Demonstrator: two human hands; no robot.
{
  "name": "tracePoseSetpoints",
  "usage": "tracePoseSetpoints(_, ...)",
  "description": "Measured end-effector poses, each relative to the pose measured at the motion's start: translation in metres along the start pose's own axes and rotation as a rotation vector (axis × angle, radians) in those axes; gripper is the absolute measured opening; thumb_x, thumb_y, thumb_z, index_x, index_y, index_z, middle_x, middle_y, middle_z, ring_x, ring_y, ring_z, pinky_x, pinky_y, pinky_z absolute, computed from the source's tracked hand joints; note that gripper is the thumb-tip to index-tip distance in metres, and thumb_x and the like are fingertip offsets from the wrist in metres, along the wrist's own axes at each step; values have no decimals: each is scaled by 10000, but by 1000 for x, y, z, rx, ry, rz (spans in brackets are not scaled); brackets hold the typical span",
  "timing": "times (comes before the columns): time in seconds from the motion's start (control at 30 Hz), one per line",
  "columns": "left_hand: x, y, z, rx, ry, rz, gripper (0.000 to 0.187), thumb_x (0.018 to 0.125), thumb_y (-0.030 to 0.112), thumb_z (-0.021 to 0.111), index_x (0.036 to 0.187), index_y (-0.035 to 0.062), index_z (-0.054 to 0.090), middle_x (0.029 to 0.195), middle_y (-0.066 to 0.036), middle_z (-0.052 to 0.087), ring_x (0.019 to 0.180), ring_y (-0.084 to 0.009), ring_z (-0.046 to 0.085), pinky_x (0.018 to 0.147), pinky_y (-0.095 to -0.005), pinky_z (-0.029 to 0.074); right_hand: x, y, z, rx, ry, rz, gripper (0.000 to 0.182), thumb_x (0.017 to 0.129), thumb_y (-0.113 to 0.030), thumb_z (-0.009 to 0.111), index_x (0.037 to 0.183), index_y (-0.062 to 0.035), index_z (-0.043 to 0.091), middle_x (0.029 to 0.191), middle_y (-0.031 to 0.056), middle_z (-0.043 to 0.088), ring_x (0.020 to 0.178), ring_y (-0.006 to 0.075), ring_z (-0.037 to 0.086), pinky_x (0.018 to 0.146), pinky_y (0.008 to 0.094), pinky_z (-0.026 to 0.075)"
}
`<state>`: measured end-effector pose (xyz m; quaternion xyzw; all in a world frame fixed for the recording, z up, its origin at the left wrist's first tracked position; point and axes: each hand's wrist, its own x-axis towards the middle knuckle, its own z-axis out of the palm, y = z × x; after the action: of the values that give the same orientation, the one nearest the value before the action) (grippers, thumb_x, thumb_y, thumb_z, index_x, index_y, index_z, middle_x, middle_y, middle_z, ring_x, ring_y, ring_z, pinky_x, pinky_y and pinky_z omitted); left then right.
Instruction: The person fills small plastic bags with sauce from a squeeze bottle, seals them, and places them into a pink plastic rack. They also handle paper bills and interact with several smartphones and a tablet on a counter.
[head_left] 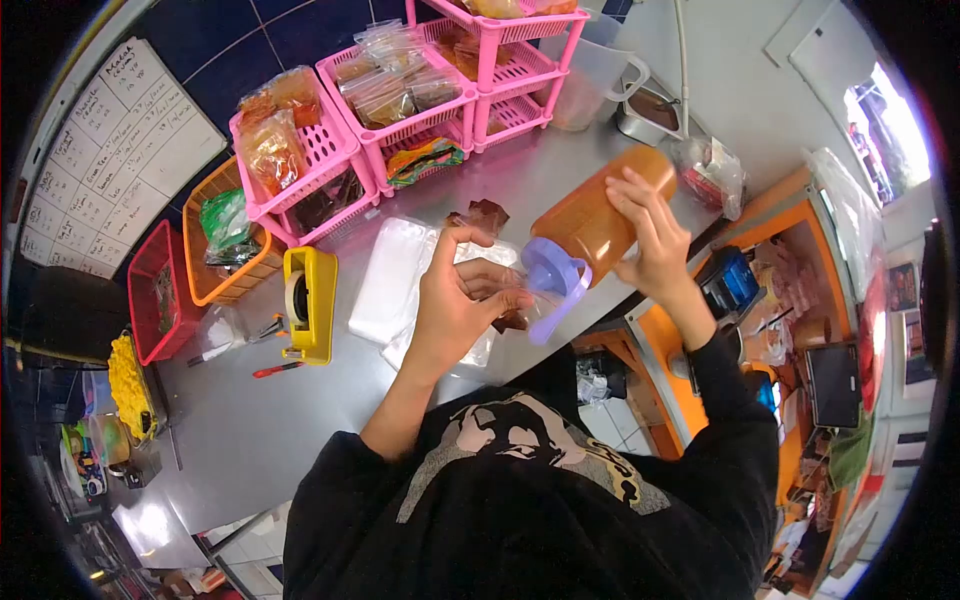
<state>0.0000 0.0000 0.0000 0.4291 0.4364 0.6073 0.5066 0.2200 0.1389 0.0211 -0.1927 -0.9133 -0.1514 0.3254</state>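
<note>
Right hand [655,238] grips tilted bottle [585,222] (purple top [548,266] leftward); left hand [457,305] pinches what seems plastic [541,303].

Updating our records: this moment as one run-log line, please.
left hand: holds clear plastic | right hand: grips tilted bottle | lilac top: near left hand

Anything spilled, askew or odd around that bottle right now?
Nothing plainly spilled or damaged stands out. The bottle is tipped, but the right hand grips it and its purple lid is beside the clear plastic in the left hand, so that looks deliberate.
</note>
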Motion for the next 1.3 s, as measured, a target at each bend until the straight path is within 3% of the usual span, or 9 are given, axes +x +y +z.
tracePoseSetpoints(0.07, 0, -1, 2, -17, 41, 29, 524, 747, -55, 724, 1098, 56, 350, 887, -166, 654, 804, -194, 672, 725, -278, 551, -15, -14, 13, 235, 66, 256, 686, 565, -113, 821, 1179, -70, 518, 1178, 117, 588, 1139, 277, 561, 875, 371, 488)
tracePoseSetpoints(0.2, -1, -2, 7, -71, 80, 55, 536, 739, -68, 724, 1107, 59, 355, 894, -163, 652, 814, -193, 670, 744, -279, 546, -40, -40, 36, 494, 7, 750, 768, 489, -168, 877, 1137, -33, 489, 1074, 136, 601, 985, 295, 603, 854, 354, 479)
tracePoseSetpoints(0.43, 4, -11, 6, 0, 129, 236, 581, 722, -106, 715, 1145, 48, 347, 966, -173, 644, 884, -215, 657, 783, -301, 547, -97, -52, 105, 732, 314, 1082, 933, 503, -258, 914, 1240, -1, 402, 1153, 144, 548, 1100, 253, 529, 939, 370, 409)
tracePoseSetpoints(0.5, 3, -12, 5, 0, 134, 250, 578, 725, -106, 712, 1145, 46, 345, 965, -179, 641, 880, -221, 658, 772, -306, 553, -97, -71, 87, 622, 236, 1106, 973, 542, -247, 898, 1302, 0, 344, 1185, 153, 524, 1133, 259, 507, 961, 380, 393)
tracePoseSetpoints(0.6, 3, -11, 6, -92, 174, 176, 574, 728, -107, 707, 1145, 41, 342, 955, -189, 637, 840, -234, 666, 738, -316, 567, -80, -100, 56, 224, 560, 980, 795, 617, -193, 853, 1250, 24, 425, 1133, 156, 551, 1057, 236, 536, 879, 338, 432)
tracePoseSetpoints(0.67, 1, -7, 8, -129, 140, 110, 564, 733, -107, 702, 1145, 36, 344, 929, -194, 637, 788, -241, 674, 710, -321, 574, -87, -112, 46, 412, 470, 731, 546, 683, -140, 797, 1137, 26, 543, 1032, 114, 602, 814, 164, 580, 675, 256, 454)
tracePoseSetpoints(0.8, -1, -11, 13, -129, 52, 57, 558, 737, -109, 697, 1146, 31, 345, 909, -194, 643, 771, -244, 678, 717, -317, 572, -45, -125, 18, 810, 174, 856, 226, 779, -81, 708, 970, 11, 630, 830, 16, 639, 519, 45, 469, 452, 170, 344)
tracePoseSetpoints(1.0, -14, -20, 3, -60, -12, 35, 406, 873, 23, 621, 1173, 31, 347, 960, -192, 667, 868, -159, 659, 680, -180, 483, -36, -128, 22, 1018, 349, 868, 67, 867, -17, 597, 906, 30, 625, 744, 25, 610, 544, 7, 467, 436, 180, 334)
tracePoseSetpoints(1.3, -31, -38, -1, 23, 60, 51, 436, 852, -43, 603, 1075, 55, 242, 905, -211, 653, 856, -192, 660, 770, -250, 525, -44, -145, 21, 990, 207, 921, 36, 831, 4, 603, 836, 19, 636, 701, 30, 598, 508, 24, 461, 422, 187, 331)
